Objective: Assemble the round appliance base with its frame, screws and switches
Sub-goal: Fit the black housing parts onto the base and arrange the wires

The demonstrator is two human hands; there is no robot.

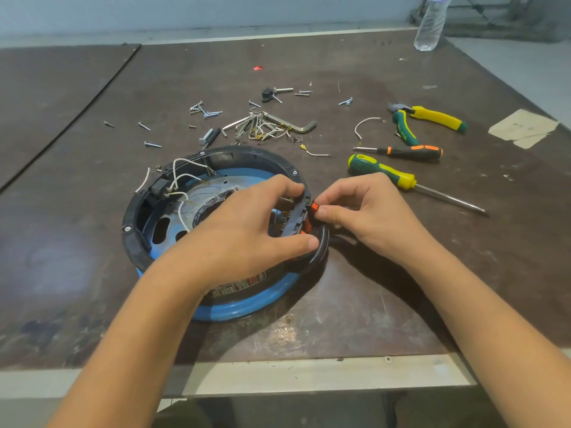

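Note:
The round appliance base point(247, 301) has a blue rim and a black inner frame point(136, 242), and lies on the brown table with white wires point(182, 177) loose inside. At its right edge sits a black switch bracket point(298, 216) with red switches point(314, 207). My left hand point(247, 230) reaches across the base and grips the bracket, index finger over its top and thumb at the frame's rim. My right hand point(364, 211) pinches a red switch from the outside. Loose screws point(205, 111) lie scattered behind the base.
Behind the base lies a heap of hex keys and wire terminals point(268, 125). To the right are a green-yellow screwdriver point(383, 173), a black-orange screwdriver point(408, 151) and pliers point(432, 117). A plastic bottle point(431, 23) stands at the far right, paper scraps point(522, 126) near the right edge.

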